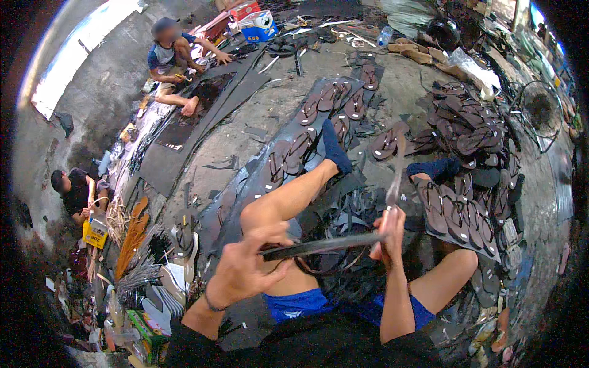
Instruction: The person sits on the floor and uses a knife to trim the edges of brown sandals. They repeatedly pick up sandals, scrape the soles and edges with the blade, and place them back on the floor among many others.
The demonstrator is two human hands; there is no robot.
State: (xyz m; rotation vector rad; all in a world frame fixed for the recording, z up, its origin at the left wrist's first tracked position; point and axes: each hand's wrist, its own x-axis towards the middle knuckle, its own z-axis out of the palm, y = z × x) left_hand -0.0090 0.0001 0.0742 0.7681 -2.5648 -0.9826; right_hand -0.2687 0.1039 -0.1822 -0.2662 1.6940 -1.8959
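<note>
In front of my lap a dark flip-flop is held nearly edge-on, with a thin strap loop hanging beneath it. My left hand grips its left end between thumb and fingers; the fingers are a little blurred. My right hand is closed round the handle of a knife, whose blurred blade points up and away from me. The fingers of that hand also meet the flip-flop's right end. Dark rubber scraps lie between my legs, below the knife.
Finished-looking brown flip-flops lie in rows ahead and in a heap at right. Beside my right knee is another row. Two people sit at left, near black sheets. A wire-guarded fan stands far right.
</note>
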